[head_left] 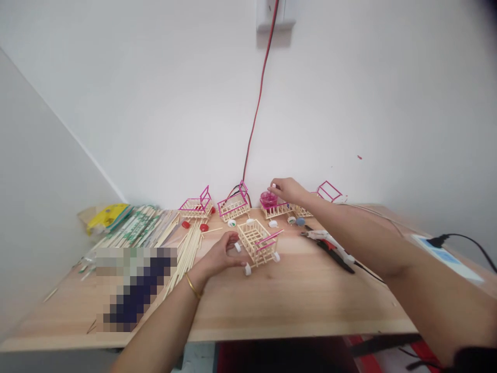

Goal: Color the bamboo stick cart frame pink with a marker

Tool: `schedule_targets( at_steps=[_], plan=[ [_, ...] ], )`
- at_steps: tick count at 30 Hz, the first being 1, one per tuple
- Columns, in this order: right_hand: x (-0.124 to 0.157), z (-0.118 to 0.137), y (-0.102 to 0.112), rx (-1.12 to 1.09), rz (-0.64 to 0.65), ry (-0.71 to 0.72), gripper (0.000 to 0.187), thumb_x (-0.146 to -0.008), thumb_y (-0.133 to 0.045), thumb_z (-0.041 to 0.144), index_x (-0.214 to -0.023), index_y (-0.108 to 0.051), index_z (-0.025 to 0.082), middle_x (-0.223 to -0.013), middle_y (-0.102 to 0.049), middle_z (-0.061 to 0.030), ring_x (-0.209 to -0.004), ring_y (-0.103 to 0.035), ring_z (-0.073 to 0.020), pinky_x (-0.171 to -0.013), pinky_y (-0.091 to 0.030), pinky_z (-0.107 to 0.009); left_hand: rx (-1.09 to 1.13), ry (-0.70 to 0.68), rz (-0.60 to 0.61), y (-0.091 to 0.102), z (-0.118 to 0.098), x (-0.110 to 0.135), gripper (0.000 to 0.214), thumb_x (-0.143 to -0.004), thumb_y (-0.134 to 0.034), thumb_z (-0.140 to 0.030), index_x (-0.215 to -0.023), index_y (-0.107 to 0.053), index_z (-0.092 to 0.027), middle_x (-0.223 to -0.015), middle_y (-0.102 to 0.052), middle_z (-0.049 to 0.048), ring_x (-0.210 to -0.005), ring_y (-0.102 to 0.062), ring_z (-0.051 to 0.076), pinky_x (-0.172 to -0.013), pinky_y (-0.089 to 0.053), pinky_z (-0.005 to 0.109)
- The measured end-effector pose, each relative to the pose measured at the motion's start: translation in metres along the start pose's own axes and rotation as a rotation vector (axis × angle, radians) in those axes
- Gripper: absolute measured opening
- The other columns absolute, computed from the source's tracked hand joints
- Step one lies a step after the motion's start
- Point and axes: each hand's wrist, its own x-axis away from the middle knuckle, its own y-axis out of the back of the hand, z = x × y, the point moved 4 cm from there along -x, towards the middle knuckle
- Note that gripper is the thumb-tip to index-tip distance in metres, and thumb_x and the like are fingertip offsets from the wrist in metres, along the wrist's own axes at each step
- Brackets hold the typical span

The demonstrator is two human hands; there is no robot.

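My left hand (221, 254) curls around the near end of a small wooden stick cart (258, 243) with white wheels and a pink handle, which stands mid-table. My right hand (287, 190) reaches to the back of the table, with its fingers pinched over a small pink jar (268, 199). That jar sits in another stick cart (276, 209) by the wall. More carts with pink frames stand along the wall: one (196, 206) at the left, one (233, 204) in the middle, and one (324, 196) behind my right wrist.
A glue gun (330, 244) lies right of the held cart, its cord trailing away. A power strip (442, 255) sits at the far right. Loose sticks (186, 248) and packets (132, 228) lie at the left. Red caps (204, 227) and a red cable (258, 103) are near the wall.
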Motion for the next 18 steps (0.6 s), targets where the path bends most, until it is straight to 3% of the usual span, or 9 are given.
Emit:
schedule_targets(
  at_steps=[4, 6, 10, 14, 18],
  plan=[
    [0.034, -0.004, 0.025, -0.102, -0.202, -0.112, 0.035, -0.098, -0.041, 0.038, -0.099, -0.068, 0.016, -0.076, -0.071, -0.0064, -0.067, -0.062, -0.0176, -0.065, -0.043, -0.028, 0.034, 0.006, -0.016, 0.004, 0.003, -0.002, 0.077, -0.047, -0.096, -0.026, -0.112, -0.055, -0.023, -0.119, -0.057, 0.0073, -0.123, -0.055, 0.026, -0.115, -0.037, 0.050],
    [0.064, -0.010, 0.041, -0.400, -0.435, -0.230, 0.030, -0.092, -0.054, 0.044, -0.094, -0.068, 0.018, -0.073, -0.069, -0.0039, -0.064, -0.061, -0.0165, -0.065, -0.046, -0.029, 0.040, 0.004, -0.018, 0.005, 0.005, -0.003, 0.077, -0.047, -0.095, -0.027, -0.112, -0.055, -0.023, -0.119, -0.057, 0.0074, -0.122, -0.055, 0.025, -0.115, -0.036, 0.050],
    [0.137, -0.015, 0.039, -0.993, -0.659, -0.462, 0.027, -0.081, -0.070, 0.046, -0.092, -0.066, 0.022, -0.071, -0.064, 0.0006, -0.062, -0.059, -0.0131, -0.058, -0.048, -0.026, 0.044, 0.009, -0.013, 0.005, 0.005, -0.003, 0.078, -0.048, -0.095, -0.031, -0.114, -0.055, -0.021, -0.121, -0.056, 0.0105, -0.125, -0.053, 0.027, -0.116, -0.033, 0.052],
    [0.201, 0.005, 0.003, -1.478, -0.583, -0.578, 0.027, -0.071, -0.079, 0.039, -0.082, -0.060, 0.024, -0.065, -0.056, 0.0042, -0.057, -0.054, -0.0096, -0.050, -0.045, -0.021, 0.026, 0.009, -0.076, 0.003, 0.003, -0.001, 0.096, -0.048, -0.095, -0.033, -0.130, -0.047, -0.021, -0.131, -0.051, 0.0149, -0.131, -0.048, 0.030, -0.115, -0.035, 0.052],
    [0.236, 0.034, -0.023, -1.730, -0.457, -0.662, 0.029, -0.070, -0.082, 0.038, -0.075, -0.059, 0.021, -0.067, -0.057, 0.0033, -0.059, -0.052, -0.0071, -0.054, -0.046, -0.018, -0.018, -0.024, -0.113, -0.001, -0.001, 0.002, 0.118, -0.052, -0.094, -0.035, -0.148, -0.027, -0.025, -0.147, -0.038, 0.0197, -0.137, -0.043, 0.033, -0.114, -0.036, 0.053]
  ],
)
